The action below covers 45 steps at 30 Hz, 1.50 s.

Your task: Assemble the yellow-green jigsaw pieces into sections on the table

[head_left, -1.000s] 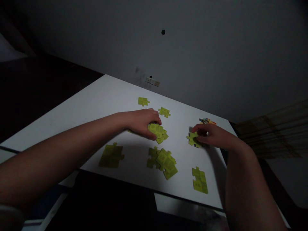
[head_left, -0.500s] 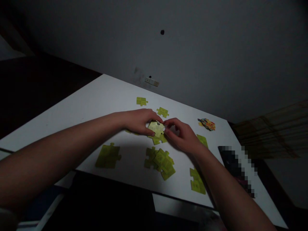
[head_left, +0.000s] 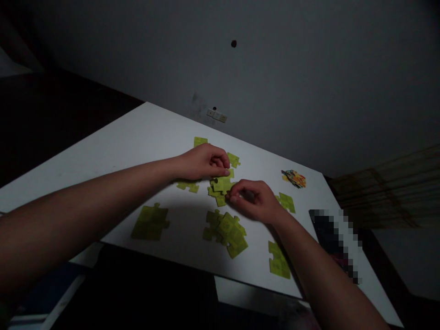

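A yellow-green jigsaw puzzle piece point(head_left: 222, 184) is between my hands, over other pieces of the same colour point(head_left: 217, 198). My left hand point(head_left: 202, 161) is closed, thumb and forefinger pinching its upper edge. My right hand point(head_left: 256, 199) is also closed, its fingertips together at the piece's lower right side. Closer to me lies an overlapping pile of puzzle pieces point(head_left: 233, 233). Part of a puzzle piece point(head_left: 188, 184) shows below my left wrist. Behind my left hand, two more puzzle pieces are partly covered: one at the back point(head_left: 200, 140) and another to its right point(head_left: 234, 159).
On the white table point(head_left: 117, 142), single puzzle pieces lie at front left point(head_left: 150, 223), front right point(head_left: 279, 261) and beyond my right wrist point(head_left: 286, 202). A multicoloured pile point(head_left: 294, 178) sits at back right. Near the right edge is a dark, partly pixelated object point(head_left: 323, 229).
The piece in my hands has turned and come to lie flatter over the others. My left hand has shifted from its left side to its upper edge; my right hand has moved slightly nearer me.
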Motion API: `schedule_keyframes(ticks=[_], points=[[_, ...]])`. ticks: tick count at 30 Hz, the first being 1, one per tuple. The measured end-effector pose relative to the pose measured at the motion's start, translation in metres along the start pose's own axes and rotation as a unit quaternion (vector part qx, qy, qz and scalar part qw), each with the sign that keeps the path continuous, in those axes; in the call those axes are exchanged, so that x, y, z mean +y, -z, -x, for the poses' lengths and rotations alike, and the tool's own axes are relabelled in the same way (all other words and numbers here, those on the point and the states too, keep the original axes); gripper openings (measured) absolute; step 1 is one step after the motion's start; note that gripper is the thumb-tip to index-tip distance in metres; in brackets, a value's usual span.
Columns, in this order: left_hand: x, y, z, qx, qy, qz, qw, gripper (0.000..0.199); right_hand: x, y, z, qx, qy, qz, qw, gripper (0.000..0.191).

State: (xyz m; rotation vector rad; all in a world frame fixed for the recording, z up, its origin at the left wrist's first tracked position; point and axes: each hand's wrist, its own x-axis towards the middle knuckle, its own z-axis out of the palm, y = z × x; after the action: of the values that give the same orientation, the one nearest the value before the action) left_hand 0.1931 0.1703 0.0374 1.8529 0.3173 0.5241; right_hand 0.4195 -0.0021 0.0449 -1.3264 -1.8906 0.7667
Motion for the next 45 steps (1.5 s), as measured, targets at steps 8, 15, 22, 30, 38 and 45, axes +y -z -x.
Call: schedule_keyframes(ticks=[8, 15, 22, 30, 38, 45], points=[[0.009, 0.004, 0.002, 0.032, 0.015, -0.137, 0.99, 0.027, 0.028, 0.004, -0.007, 0.165, -0.017, 0.022, 0.986, 0.022], [0.012, 0.006, 0.006, -0.053, -0.014, -0.381, 0.923, 0.038, 0.056, 0.005, -0.016, 0.2, -0.084, 0.14, 0.966, 0.048], [0.008, 0.007, 0.009, -0.146, -0.057, -0.404, 0.901, 0.071, 0.042, 0.002, -0.018, 0.091, -0.088, 0.338, 0.932, 0.058], [0.004, 0.007, 0.009, -0.148, -0.064, -0.372, 0.914, 0.066, 0.019, 0.019, -0.01, 0.081, -0.139, 0.385, 0.909, 0.036], [0.012, 0.008, 0.009, -0.12, -0.035, -0.288, 0.949, 0.058, 0.014, 0.037, -0.002, 0.08, -0.21, 0.428, 0.875, 0.039], [0.022, 0.006, 0.009, -0.106, 0.021, -0.146, 0.983, 0.042, 0.006, 0.021, 0.001, 0.124, -0.045, 0.112, 0.985, 0.033]])
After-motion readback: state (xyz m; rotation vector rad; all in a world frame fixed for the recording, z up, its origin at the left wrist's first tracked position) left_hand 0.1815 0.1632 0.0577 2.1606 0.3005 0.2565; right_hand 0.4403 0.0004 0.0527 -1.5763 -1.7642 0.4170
